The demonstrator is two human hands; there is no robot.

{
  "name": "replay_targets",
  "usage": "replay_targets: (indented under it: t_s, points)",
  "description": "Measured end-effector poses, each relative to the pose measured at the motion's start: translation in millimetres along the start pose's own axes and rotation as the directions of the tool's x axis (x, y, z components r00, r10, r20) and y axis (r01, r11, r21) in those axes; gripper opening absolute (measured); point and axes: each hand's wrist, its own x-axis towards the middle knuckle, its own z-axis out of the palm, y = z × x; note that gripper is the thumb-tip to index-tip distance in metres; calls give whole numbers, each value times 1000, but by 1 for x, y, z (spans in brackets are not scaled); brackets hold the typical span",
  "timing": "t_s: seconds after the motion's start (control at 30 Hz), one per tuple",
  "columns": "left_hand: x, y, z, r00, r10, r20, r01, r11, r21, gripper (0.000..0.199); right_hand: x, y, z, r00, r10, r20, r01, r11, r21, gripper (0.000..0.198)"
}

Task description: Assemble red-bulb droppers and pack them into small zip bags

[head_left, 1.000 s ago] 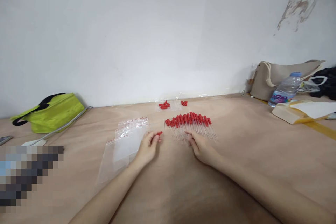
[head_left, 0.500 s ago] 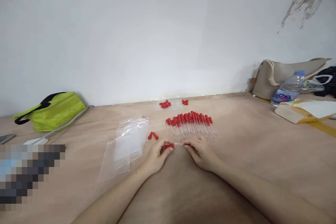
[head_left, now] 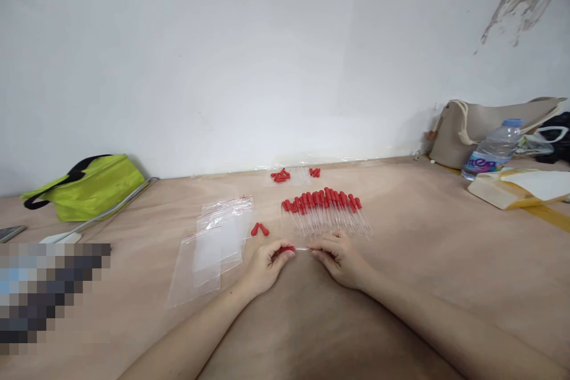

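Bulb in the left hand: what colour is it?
The bulb is red; the head view shows it.

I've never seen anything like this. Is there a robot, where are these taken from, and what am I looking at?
No robot: these are a person's bare hands, seen by one camera worn on the head, looking forward and down. The left hand holds a red bulb; the right hand holds a thin clear tube pointing at it. Whether the two are joined, I can't tell. On the brown surface lies a row of red-topped droppers. Two loose red bulbs and clear plastic bags lie to its left. A green bag sits farther left, a water bottle at far right.
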Motion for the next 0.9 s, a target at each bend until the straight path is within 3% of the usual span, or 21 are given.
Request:
replay_targets:
  t_s: [0.17,0.5,0.9]
  points:
    - [-4,5,1,997,65,29,-67,995,70,17,4,4,-4,997,-67,34,68,997,-33,20]
    - [-7,7,1,991,127,50,-136,964,228,17,1,-2,0,978,-207,-31,188,933,-305,16]
    - [-7,9,0,978,186,92,-204,943,264,17,1,-9,9,983,-178,-36,165,958,-235,18]
